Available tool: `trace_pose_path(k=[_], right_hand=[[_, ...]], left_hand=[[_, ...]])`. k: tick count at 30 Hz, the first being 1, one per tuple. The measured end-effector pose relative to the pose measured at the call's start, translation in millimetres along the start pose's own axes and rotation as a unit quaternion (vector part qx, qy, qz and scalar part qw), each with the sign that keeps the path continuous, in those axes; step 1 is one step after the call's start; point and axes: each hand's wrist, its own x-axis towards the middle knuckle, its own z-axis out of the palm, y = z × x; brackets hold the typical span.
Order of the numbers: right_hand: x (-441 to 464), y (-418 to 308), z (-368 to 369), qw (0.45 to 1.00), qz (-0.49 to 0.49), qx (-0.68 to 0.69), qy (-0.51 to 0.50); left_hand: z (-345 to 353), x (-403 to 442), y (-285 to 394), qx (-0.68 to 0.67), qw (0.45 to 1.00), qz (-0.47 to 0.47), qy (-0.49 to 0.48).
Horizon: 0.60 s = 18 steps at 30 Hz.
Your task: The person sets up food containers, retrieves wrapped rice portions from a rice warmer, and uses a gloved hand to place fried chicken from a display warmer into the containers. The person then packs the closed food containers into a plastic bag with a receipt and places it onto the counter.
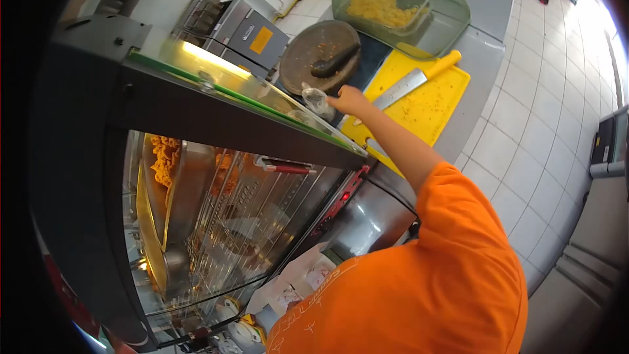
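Right hand: the person's right hand (352,101) looks to be pinching the bag's near edge between fingers and thumb.
Bag: clear, crumpled plastic bag (317,102) at the fingertips; a loose pinch could let it slip.
Mortar: round, grey-brown stone mortar (298,59) just beyond the grip; its rim might snag the plastic.
Knife: broad steel blade, yellow handle (444,64), its blade ending beside the wrist; a careless withdrawal could risk a cut.
Left hand: out of view.

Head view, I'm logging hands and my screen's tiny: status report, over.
Right hand pinching clear plastic bag by the mortar. Left hand out of view. Knife close by on yellow cutting board, possible hazard.
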Motion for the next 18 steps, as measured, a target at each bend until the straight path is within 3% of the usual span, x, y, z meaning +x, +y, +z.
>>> trace_pose_path(k=[1,2,5,7,9,13,15,17,18], right_hand=[[4.2,-4.2,9.8,0.997,-0.049,-0.001,0.055],[13.2,-4.9,11.5,0.993,0.001,0.108,-0.037],[7.8,-21.0,-4.7,0.952,0.036,0.301,-0.040],[-14.0,-29.4,-35.5,0.898,0.010,0.440,-0.007],[-72.7,-58.6,-84.2,0.809,-0.048,0.586,0.006],[-200.7,-99.6,-133.6,0.761,-0.108,0.639,0.034],[-259.7,-135.4,-136.7,0.775,-0.124,0.619,0.032],[-288.3,-136.7,-118.1,0.793,-0.264,0.550,-0.011],[-301.1,-142.3,-111.7,0.835,-0.317,0.449,0.013]], left_hand=[[-2.7,-4.9,3.9,-0.017,1.000,0.009,0.009],[-5.7,-14.1,5.1,-0.033,0.999,0.013,0.018],[-17.4,-54.2,25.8,-0.113,0.991,0.048,0.059],[-28.5,-89.0,53.1,-0.209,0.970,0.090,0.084],[-51.0,-126.3,105.8,-0.309,0.941,0.119,0.069],[-91.1,-165.5,205.8,-0.330,0.919,0.218,0.007],[-112.0,-185.7,261.3,-0.319,0.894,0.313,-0.032],[-118.3,-194.2,301.8,-0.337,0.832,0.434,-0.078],[-119.5,-203.3,327.6,-0.351,0.800,0.482,-0.072]])
